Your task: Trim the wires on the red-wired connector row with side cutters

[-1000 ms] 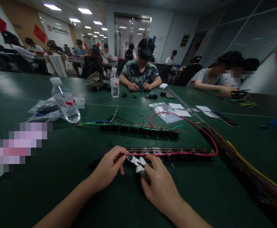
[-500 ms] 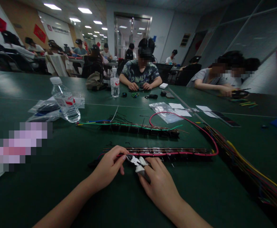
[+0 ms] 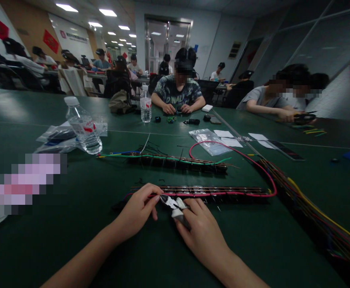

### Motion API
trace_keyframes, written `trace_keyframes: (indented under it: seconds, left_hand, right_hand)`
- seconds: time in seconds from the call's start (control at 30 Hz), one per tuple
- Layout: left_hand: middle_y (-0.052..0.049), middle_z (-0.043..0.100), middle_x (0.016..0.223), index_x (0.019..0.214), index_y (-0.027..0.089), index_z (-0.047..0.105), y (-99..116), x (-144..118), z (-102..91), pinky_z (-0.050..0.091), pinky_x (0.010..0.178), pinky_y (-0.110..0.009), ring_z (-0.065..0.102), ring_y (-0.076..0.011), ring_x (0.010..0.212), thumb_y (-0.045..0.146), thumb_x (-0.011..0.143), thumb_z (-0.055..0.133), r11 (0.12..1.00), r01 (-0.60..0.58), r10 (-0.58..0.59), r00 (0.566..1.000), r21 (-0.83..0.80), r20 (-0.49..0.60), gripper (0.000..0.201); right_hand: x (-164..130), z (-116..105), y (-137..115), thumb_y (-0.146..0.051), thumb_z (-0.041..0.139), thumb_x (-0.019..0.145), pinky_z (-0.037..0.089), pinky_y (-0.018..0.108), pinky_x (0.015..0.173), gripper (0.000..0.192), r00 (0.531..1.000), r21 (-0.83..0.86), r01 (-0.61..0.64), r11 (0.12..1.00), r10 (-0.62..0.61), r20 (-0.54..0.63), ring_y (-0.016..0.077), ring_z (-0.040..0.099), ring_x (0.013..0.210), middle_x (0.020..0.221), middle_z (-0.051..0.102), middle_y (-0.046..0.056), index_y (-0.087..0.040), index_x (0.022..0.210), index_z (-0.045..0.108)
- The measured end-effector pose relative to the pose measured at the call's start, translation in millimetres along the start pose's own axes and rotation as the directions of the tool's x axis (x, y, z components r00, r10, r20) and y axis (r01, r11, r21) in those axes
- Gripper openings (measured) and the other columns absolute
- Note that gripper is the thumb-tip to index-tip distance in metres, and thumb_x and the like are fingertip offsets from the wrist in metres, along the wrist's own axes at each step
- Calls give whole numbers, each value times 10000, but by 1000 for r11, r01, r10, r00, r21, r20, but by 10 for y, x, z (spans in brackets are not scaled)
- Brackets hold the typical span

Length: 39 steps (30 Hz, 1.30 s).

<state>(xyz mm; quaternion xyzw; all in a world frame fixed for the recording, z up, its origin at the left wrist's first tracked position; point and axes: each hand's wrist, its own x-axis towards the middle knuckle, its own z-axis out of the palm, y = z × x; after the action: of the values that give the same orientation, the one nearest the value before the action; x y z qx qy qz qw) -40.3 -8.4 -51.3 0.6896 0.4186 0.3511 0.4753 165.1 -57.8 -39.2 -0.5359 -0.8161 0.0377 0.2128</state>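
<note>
My right hand [image 3: 203,230] grips small white-handled cutters [image 3: 173,205], their jaws pointing left at a red wire [image 3: 231,194]. My left hand [image 3: 137,210] pinches that red wire at the left end of a long dark terminal strip [image 3: 211,192] lying on the green table [image 3: 133,248]. The red wire runs along the strip, then loops back to the right and up. A second strip [image 3: 177,163] with green and blue wires lies just behind.
A water bottle [image 3: 83,128] and plastic bags [image 3: 58,140] sit at the left. A bundle of coloured wires [image 3: 313,208] runs along the right. A clear bag [image 3: 209,142], paper slips and a phone [image 3: 285,151] lie beyond. Other people work across the table.
</note>
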Motion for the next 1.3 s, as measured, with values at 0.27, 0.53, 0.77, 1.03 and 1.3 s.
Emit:
trace_keyframes:
  seconds: [0.27, 0.53, 0.77, 1.03, 1.3]
  left_hand:
    - [-34, 555, 1080, 996, 189, 579, -8, 1, 3, 513, 596, -267, 619, -76, 552, 267, 970, 419, 1000, -3, 3, 1000, 13, 2, 179]
    - [-32, 563, 1074, 1011, 193, 579, -1, -5, -1, 513, 603, -268, 621, -80, 557, 269, 972, 418, 1000, 0, 0, 1000, 20, 4, 182]
    - [-30, 557, 1076, 1008, 192, 580, -1, 2, -4, 509, 596, -261, 626, -77, 560, 263, 972, 423, 1000, 2, -2, 1000, 22, 3, 176]
    - [-42, 563, 1088, 992, 186, 585, -15, 2, 3, 510, 597, -264, 619, -77, 546, 266, 967, 427, 1000, -5, 5, 1000, 22, -5, 179]
    - [-38, 554, 1081, 995, 192, 578, -20, 2, 12, 510, 580, -264, 615, -81, 552, 278, 964, 430, 1000, 2, -2, 1000, -11, -4, 175]
  right_hand:
    - [5, 22, 31, -133, 636, 794, 520, 439, 804, 43, 1000, 13, 8, 1000, -8, -2, 266, 556, 948, 1035, 623, 104, -171, 814, 641]
    - [-2, 20, 20, -137, 634, 796, 518, 434, 798, 39, 1000, 21, 1, 1000, -1, -3, 263, 557, 935, 1017, 625, 102, -174, 800, 642]
    - [5, 16, 36, -142, 643, 790, 519, 426, 793, 32, 1000, 13, 3, 1000, -3, 0, 257, 556, 927, 1012, 625, 99, -174, 793, 643]
    - [9, 62, 69, -148, 667, 768, 520, 373, 779, 57, 1000, -56, 25, 998, -26, -13, 239, 579, 907, 985, 651, 90, -174, 819, 663]
    - [3, 80, 87, -183, 672, 763, 507, 321, 688, 62, 999, -154, 20, 988, -24, -29, 209, 616, 828, 965, 679, 70, -181, 825, 667]
